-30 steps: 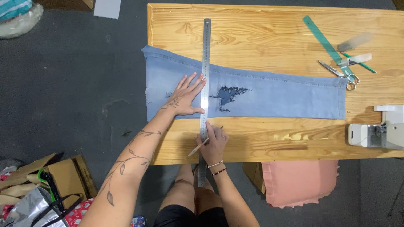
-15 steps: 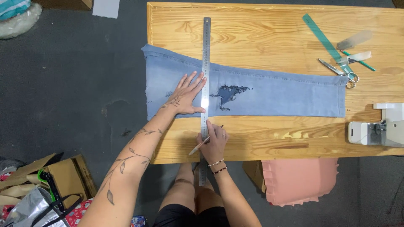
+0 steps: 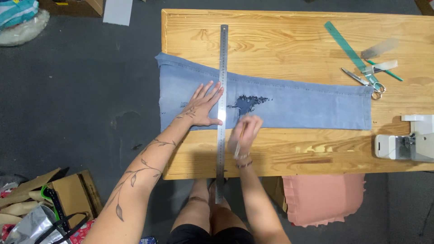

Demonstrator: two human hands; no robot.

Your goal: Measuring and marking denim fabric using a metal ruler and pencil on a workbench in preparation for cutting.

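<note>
Cardboard boxes (image 3: pixel 68 194) sit on the dark floor at the far left, with crumpled brown paper, a silvery bag (image 3: pixel 31 228) and black straps spilling around them; what lies inside the boxes cannot be made out. At the top left corner a clear plastic bag (image 3: pixel 20 20) holds folded teal and white cloth. On the wooden table (image 3: pixel 280 31) a pale blue denim trouser leg (image 3: pixel 307 104) lies flat, its wide end hanging slightly past the table's left edge and a dark torn patch near its middle. The left hand (image 3: pixel 203 106) is spread wide, palm down on the denim, fingertips touching the long steel ruler (image 3: pixel 222 90) that crosses the fabric and runs off the table's near edge. Just right of the ruler, the right hand (image 3: pixel 245 134) is blurred over the lower edge of the denim, fingers curled around a thin pencil-like marker (image 3: pixel 238 144). A pink cushioned seat (image 3: pixel 323 199) shows below the table. Toward the upper right lie a green ruler (image 3: pixel 348 49), scissors (image 3: pixel 361 81) and a clear plastic tool (image 3: pixel 379 47), and a white sewing machine (image 3: pixel 407 142) stands at the right edge.
</note>
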